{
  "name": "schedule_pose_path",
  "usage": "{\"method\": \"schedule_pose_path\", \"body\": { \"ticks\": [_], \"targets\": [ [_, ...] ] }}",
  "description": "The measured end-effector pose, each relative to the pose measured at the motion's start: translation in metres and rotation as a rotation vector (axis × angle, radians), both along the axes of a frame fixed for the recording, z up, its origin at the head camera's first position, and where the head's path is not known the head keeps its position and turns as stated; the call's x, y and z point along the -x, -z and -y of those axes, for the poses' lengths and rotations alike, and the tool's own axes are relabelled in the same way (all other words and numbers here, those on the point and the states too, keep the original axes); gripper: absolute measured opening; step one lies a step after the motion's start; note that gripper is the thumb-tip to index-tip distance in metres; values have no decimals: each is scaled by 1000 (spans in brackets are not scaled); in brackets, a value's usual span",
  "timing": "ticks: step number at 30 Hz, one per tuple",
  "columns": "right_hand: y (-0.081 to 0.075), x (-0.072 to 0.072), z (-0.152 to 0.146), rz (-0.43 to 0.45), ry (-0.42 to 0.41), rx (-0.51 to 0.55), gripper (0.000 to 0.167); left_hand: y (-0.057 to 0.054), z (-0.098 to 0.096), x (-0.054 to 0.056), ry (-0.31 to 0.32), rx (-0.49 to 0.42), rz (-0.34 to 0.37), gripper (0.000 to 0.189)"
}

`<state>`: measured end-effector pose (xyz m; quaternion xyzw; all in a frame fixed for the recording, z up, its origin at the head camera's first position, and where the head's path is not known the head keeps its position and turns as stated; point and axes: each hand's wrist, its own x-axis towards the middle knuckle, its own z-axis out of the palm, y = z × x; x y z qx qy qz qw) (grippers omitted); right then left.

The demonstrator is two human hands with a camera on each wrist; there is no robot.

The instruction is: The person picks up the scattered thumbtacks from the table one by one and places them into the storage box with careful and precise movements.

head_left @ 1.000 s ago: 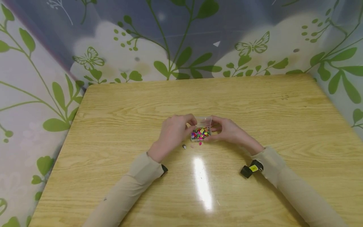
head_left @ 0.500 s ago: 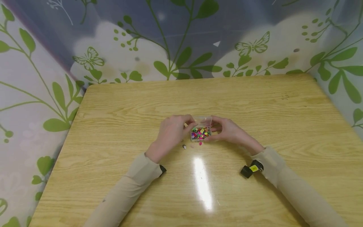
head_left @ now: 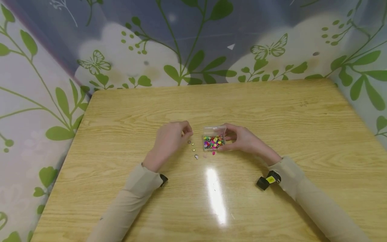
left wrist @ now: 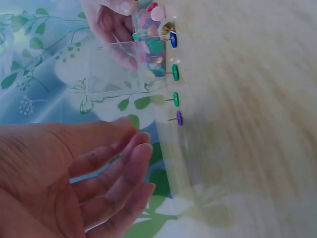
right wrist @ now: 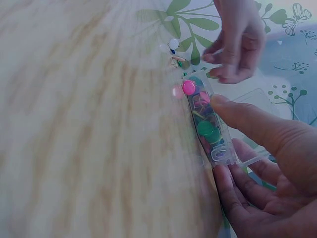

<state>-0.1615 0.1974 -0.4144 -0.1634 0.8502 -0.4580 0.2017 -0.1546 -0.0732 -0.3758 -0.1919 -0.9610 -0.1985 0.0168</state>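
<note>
My right hand (head_left: 242, 137) grips a small clear plastic box (right wrist: 210, 119) from its right side. Its hinged lid (left wrist: 114, 69) stands up at the back, and colourful thumbtacks (head_left: 214, 142) fill it. To the left, my left hand (head_left: 172, 136) hovers over the table, with thumb and fingertips drawn close together. No thumbtack shows at these fingertips, and I cannot tell whether one is hidden there. A row of loose tacks lies below this hand: a purple tack (left wrist: 179, 118), a green tack (left wrist: 176, 99), a second green one, and a blue tack (left wrist: 173, 39).
A pink tack (head_left: 213, 153) lies just in front of the box. A white-headed tack (right wrist: 173, 44) lies at the near end of the row. The wooden table (head_left: 136, 111) meets a leaf-patterned wall (head_left: 118, 40) at the back.
My left hand has pulled back from the box toward the left, uncovering the row of tacks and the box's left side. The right hand and box have stayed in place.
</note>
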Motion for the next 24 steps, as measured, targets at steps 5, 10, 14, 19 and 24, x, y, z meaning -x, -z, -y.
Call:
{"method": "schedule_pose_path", "body": {
  "ticks": [5,10,14,19,24],
  "targets": [
    [1,1,-1,1,-1,9,67,5,4,-1,44,50,58,3],
    [1,0,-1,6,-1,9,67,10,5,-1,55,76,73,7],
    [1,0,0,1,-1,2,67,12,4,0,45,98,67,7],
    [0,0,0,3,-3,6,67,10,5,1,20,74,32,8],
    [1,0,-1,1,-1,7,66,5,6,1,0,55,11,8]
  ]
}}
